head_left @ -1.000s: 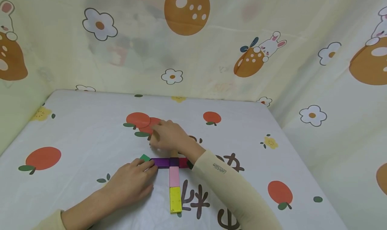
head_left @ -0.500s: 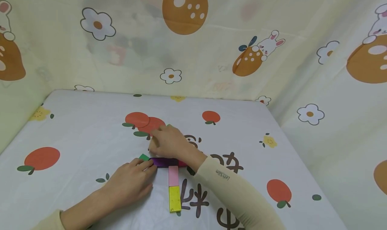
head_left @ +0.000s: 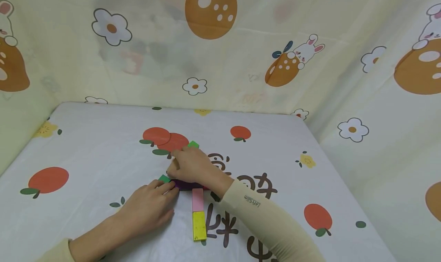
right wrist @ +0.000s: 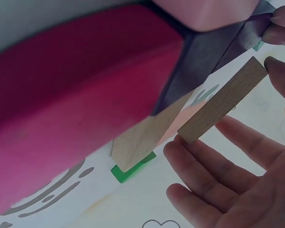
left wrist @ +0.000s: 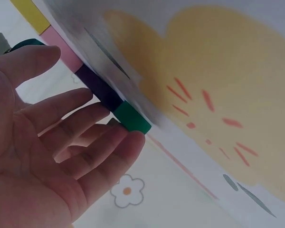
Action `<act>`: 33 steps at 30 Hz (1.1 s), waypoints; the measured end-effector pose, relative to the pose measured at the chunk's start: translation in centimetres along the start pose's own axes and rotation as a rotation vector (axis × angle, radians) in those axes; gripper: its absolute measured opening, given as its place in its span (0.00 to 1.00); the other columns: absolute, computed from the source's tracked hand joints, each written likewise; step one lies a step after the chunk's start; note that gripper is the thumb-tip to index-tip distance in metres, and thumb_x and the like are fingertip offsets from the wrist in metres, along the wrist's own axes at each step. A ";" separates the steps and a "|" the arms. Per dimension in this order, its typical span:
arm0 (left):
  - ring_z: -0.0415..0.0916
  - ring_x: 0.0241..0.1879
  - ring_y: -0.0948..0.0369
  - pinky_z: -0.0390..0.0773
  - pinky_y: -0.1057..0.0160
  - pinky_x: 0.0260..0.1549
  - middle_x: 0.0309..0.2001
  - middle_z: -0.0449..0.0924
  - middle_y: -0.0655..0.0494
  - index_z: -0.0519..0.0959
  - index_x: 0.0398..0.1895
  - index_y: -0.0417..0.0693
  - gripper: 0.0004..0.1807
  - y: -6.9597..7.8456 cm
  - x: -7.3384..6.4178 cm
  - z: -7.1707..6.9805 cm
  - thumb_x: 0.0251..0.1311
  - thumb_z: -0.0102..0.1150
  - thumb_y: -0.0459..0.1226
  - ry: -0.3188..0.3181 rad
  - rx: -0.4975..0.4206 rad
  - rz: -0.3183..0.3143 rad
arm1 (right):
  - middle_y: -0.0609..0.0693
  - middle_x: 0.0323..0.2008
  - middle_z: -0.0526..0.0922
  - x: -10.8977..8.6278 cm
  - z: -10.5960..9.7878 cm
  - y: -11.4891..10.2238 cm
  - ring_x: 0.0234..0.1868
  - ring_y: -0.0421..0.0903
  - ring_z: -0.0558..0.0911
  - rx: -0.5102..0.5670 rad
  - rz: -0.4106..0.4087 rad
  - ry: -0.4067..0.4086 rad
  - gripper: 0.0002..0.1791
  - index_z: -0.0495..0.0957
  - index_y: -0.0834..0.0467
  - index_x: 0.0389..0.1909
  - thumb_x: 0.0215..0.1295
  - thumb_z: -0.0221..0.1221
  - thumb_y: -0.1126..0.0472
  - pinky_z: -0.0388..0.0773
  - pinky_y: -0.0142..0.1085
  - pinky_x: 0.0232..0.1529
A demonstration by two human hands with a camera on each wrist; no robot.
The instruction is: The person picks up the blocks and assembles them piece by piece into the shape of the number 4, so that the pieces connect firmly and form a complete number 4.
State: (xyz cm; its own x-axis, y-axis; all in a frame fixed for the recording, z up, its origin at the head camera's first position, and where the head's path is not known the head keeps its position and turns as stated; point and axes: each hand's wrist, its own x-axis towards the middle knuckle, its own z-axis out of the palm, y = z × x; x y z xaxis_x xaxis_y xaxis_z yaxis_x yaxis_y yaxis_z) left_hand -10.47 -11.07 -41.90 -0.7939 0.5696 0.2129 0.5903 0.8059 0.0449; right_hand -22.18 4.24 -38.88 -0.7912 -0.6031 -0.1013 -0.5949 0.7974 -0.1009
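My right hand [head_left: 193, 165] pinches a plain wooden block [right wrist: 223, 102] between thumb and fingertips, close behind the row of coloured blocks. In the head view that block is hidden under the hand. My left hand [head_left: 146, 206] lies at the row's left end, its fingertips touching a purple block [left wrist: 99, 88] and a green block [left wrist: 132, 118]. Toward the front, a pink block [head_left: 198, 199] and a yellow block [head_left: 199, 225] extend in a line. Close to the right wrist camera is a magenta block [right wrist: 85, 85], joined by a dark purple block [right wrist: 194, 66].
A second wooden block [right wrist: 145, 135] runs back from the row to another green block [head_left: 193, 144], seen just beyond my right hand. A dark block [head_left: 215, 196] shows beside the right sleeve. The tablecloth [head_left: 103, 147] has fruit prints, and a printed curtain [head_left: 155, 63] stands behind.
My right hand has shifted slightly nearer and over the purple block, uncovering the far green block. The left hand stays where it was.
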 end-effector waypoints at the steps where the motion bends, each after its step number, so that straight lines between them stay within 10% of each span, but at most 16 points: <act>1: 0.81 0.50 0.50 0.86 0.51 0.42 0.54 0.85 0.51 0.85 0.55 0.44 0.25 0.0 0.0 0.0 0.55 0.73 0.45 -0.001 -0.001 0.000 | 0.50 0.53 0.86 0.0 0.0 0.0 0.52 0.47 0.83 0.001 0.003 -0.002 0.31 0.78 0.53 0.67 0.66 0.61 0.44 0.82 0.40 0.53; 20: 0.81 0.52 0.49 0.86 0.50 0.45 0.55 0.84 0.52 0.84 0.57 0.44 0.27 0.0 0.2 -0.3 0.55 0.74 0.45 -0.042 -0.022 -0.028 | 0.48 0.48 0.88 0.0 0.4 -0.6 0.50 0.46 0.84 -0.067 -0.021 -0.002 0.30 0.80 0.51 0.64 0.66 0.62 0.40 0.80 0.38 0.53; 28: 0.81 0.52 0.49 0.86 0.51 0.43 0.56 0.84 0.52 0.84 0.57 0.43 0.27 0.0 0.2 -0.4 0.55 0.73 0.45 -0.050 -0.026 -0.036 | 0.46 0.38 0.88 -0.1 0.7 -0.4 0.40 0.44 0.84 -0.073 -0.059 0.062 0.13 0.86 0.51 0.44 0.70 0.57 0.51 0.80 0.37 0.49; 33: 0.81 0.53 0.49 0.86 0.50 0.45 0.57 0.84 0.51 0.84 0.56 0.43 0.26 -0.1 0.2 -0.4 0.56 0.73 0.45 -0.051 -0.051 -0.036 | 0.47 0.43 0.90 -0.4 0.9 -0.3 0.45 0.46 0.85 -0.108 -0.078 0.055 0.16 0.85 0.52 0.55 0.73 0.56 0.54 0.80 0.43 0.57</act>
State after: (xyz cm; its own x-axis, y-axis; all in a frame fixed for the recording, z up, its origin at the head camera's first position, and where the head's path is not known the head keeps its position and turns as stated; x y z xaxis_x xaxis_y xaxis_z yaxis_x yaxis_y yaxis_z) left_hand -10.57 -11.10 -41.49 -0.8206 0.5485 0.1606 0.5665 0.8178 0.1013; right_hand -21.53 4.21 -39.67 -0.7466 -0.6639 -0.0422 -0.6645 0.7473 0.0008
